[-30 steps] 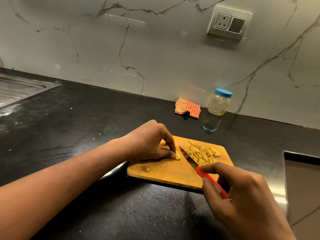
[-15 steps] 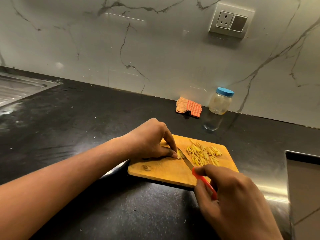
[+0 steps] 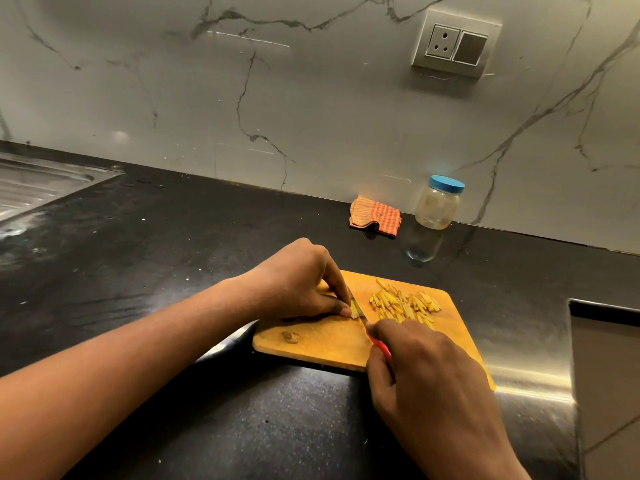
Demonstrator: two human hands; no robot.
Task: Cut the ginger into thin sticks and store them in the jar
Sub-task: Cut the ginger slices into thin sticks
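Left hand [image 3: 298,282] first: I have it arched over the last small yellow piece of ginger [image 3: 354,311]. Its fingertips curl down and pinch the piece against the rectangular wooden cutting board [image 3: 322,348], with the knuckles raised so the blade can run beside them rather than over a nail. That forearm comes in from the lower left, low across the black stone worktop [image 3: 156,278].

My right hand [image 3: 429,379] is wrapped around the red-handled knife [image 3: 381,347], forefinger reaching forward toward the blade. The blade angles away to the far left, its edge right against the held piece and close to the left fingertips. I judge this to be a slicing stroke on the remainder.

Right of the blade sits the heap of pale yellow ginger sticks [image 3: 403,304], lying clear of the cutting spot. A brown scrap of peel [image 3: 290,337] rests near the board's near-left corner.

The clear plastic jar with the blue screw lid [image 3: 438,206] stands capped by the marble wall, well apart from the board, beside a folded orange checked cloth [image 3: 375,216]. It needs opening before any sticks go in.
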